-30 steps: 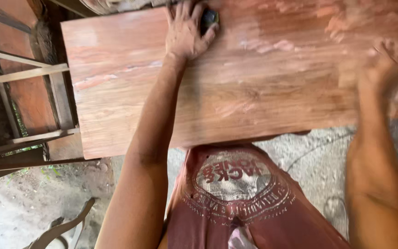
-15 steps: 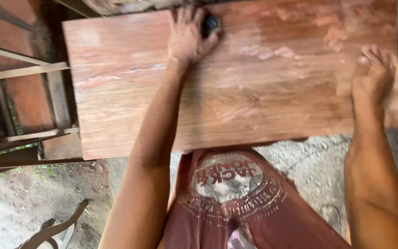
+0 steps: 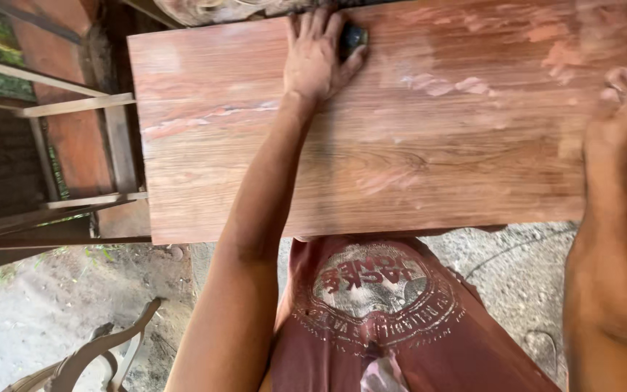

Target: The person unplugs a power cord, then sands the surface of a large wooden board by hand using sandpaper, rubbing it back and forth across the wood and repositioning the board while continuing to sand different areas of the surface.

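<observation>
The wide reddish wooden board [image 3: 415, 145] lies flat and crosswise in front of the person, and it fills most of the upper part of the view. Its near long edge runs just above the person's body, and its left short edge is free, with open air beside it. The far edge and the right end go out of the picture, so I cannot tell how much room is there.

The left hand [image 3: 315, 54] lies near the far edge of the board. Its grip is pressed down flat, fingers together, over a small dark sanding block [image 3: 353, 35] that shows only a little beside the thumb. The right hand [image 3: 622, 116] rests near the right end of the board; it is blurred, the fingers look bent onto the wood, and I cannot tell whether its grip holds something.

To the left of the board stands a frame of pale wooden rails [image 3: 74, 109] with red-brown panels behind it, just beside the board's left edge. Lower left, a curved piece of carved wood [image 3: 88, 356] lies on the ground, well apart from the hands. The person wears a dark red shirt [image 3: 379, 312] with a round print.

The board surface shows clear grain with pale dusty streaks, mostly in the middle and toward the right. Under it is grey, rough ground [image 3: 517, 268], and on the left some soil with a few green plants.
</observation>
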